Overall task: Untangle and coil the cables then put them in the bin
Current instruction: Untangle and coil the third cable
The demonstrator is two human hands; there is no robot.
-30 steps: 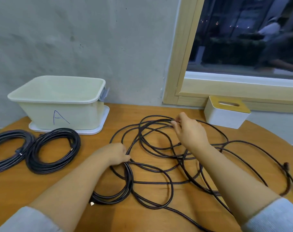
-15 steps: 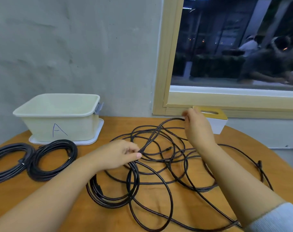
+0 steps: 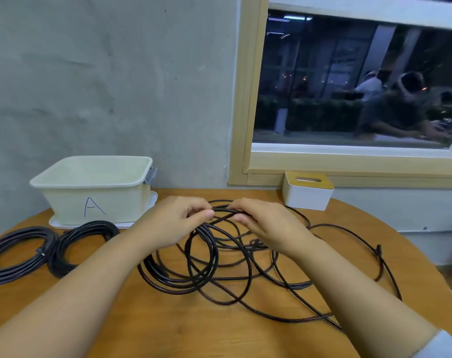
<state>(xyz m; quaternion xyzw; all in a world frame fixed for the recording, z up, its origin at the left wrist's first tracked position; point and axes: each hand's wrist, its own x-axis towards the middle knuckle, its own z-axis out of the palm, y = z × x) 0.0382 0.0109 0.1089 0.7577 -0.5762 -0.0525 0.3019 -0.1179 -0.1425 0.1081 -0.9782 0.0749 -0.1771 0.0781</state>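
**Both hands gather a loop of black cable**

The left hand (image 3: 178, 223) and right hand (image 3: 269, 226) pinch the tangled cable (image 3: 219, 267) mid-table, well short of the bin (image 3: 95, 187). It looks limp, light and snag-prone; best gripped at the gathered loops.

A round wooden table (image 3: 168, 329); on it the bin (image 3: 95, 200) at back left; two coiled cables (image 3: 46, 249) before the bin; a tangled cable (image 3: 219, 264) to its right; a white box (image 3: 306, 193) further right.
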